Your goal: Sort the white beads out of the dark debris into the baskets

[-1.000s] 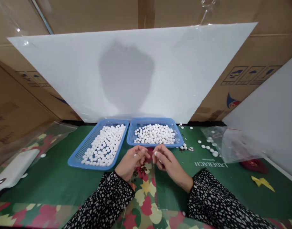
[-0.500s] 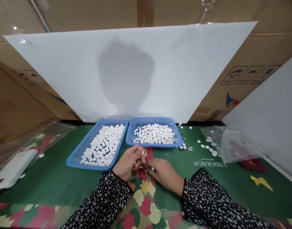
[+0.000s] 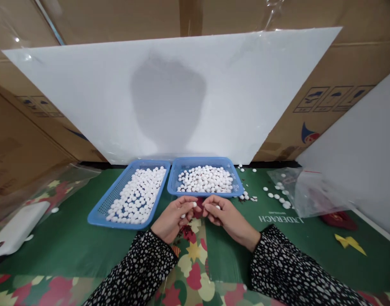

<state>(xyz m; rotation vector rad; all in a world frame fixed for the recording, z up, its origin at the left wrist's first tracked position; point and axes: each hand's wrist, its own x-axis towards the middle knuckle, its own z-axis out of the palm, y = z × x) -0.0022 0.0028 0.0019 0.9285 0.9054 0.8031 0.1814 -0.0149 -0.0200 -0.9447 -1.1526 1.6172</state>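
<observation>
My left hand (image 3: 172, 219) is closed in a pinch, with a small white bead (image 3: 194, 205) at its thumb and fingertip. A second white piece shows lower down among its fingers. Just to the right, my right hand (image 3: 228, 219) has its fingers curled together, and a white bead (image 3: 218, 207) shows between them. The fingertips of both hands are close together, a small gap apart, in front of a blue basket (image 3: 205, 194) heaped with white beads. Below my left fingers lie small dark red bits (image 3: 187, 233) on the patterned strip.
Another blue basket (image 3: 94, 216) of white beads stands at the left. Loose white beads (image 3: 286, 205) lie on the green table covering (image 3: 297, 259) beside a clear plastic bag (image 3: 319, 191). A white handled object (image 3: 19, 229) is at far left, yellow scraps (image 3: 351, 243) at right.
My right hand has moved up from the dark red bits to beside my left fingertips, its fingers now curled inward. My left hand has stayed nearly in place, turning slightly.
</observation>
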